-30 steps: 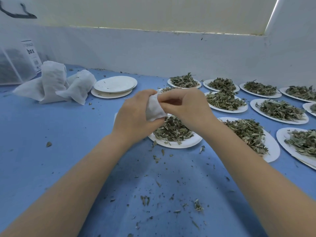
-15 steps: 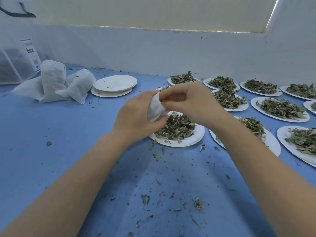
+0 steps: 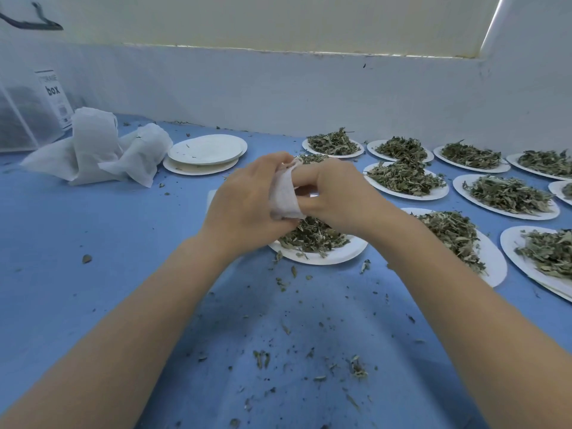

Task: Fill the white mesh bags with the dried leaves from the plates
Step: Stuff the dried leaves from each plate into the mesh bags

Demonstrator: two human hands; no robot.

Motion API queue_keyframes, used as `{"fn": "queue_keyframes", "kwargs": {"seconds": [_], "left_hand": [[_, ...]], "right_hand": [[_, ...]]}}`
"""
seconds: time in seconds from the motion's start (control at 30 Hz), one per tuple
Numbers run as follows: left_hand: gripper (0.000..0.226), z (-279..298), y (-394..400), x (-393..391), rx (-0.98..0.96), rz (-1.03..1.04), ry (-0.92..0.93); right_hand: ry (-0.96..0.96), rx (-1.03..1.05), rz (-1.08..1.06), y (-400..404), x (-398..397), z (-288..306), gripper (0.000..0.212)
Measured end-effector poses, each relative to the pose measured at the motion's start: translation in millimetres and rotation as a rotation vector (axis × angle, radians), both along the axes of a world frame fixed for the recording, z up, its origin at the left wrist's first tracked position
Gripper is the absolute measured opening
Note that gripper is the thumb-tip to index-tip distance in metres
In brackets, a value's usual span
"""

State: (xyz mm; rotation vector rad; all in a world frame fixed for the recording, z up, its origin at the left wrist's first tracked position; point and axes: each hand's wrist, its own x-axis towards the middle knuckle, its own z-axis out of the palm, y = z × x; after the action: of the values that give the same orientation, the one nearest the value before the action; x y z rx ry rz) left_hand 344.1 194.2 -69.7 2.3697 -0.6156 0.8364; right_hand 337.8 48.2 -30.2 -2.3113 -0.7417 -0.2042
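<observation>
Far left, label [image 3: 55, 99] reading "box", smaller print seemingly illegible

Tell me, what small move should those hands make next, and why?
Probably spread the small white mesh bag open: both the left hand and right hand pinch it above the nearest plate of dried leaves, and no open mouth shows yet.

I read even, diffuse illumination across the view, moderately bright with a cool cast. A bright strip of light [image 3: 492, 26] enters at the upper right corner. Soft shadows of the forearms fall on the blue cloth-covered table [image 3: 62, 243] near the bottom centre. No harsh glare registers. Wide-angle distortion bows the white wall ledge [image 3: 278, 52] and stretches the edges. Focus is slightly soft throughout.
</observation>
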Motion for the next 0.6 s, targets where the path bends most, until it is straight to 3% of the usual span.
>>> {"fn": "queue_keyframes", "kwargs": {"seconds": [0.13,0.27,0.3,0.4,0.53,0.6], "left_hand": [[0.066,5,12,3,0.006,0.024,0.037],[0.058,3,24,7,0.019,0.099,0.027],[0.058,2,26,8,0.015,0.121,0.033],[0.061,-3,34,11,0.003,0.177,0.060],[0.062,-8,38,13,-0.001,0.195,0.076],[0.062,-9,38,14,0.006,0.190,0.076]], "right_hand": [[0.063,-0.027,0.014,-10,4,3,0.018],[0.043,0.239,-0.074,-20,8,3,0.015],[-0.006,0.223,-0.131,-22,10,1,0.014],[-0.073,-0.097,-0.207,-20,12,-8,0.014],[0.018,-0.436,-0.154,-9,14,-21,0.045],[0.018,-0.560,-0.170,-4,14,-26,0.050]]}}
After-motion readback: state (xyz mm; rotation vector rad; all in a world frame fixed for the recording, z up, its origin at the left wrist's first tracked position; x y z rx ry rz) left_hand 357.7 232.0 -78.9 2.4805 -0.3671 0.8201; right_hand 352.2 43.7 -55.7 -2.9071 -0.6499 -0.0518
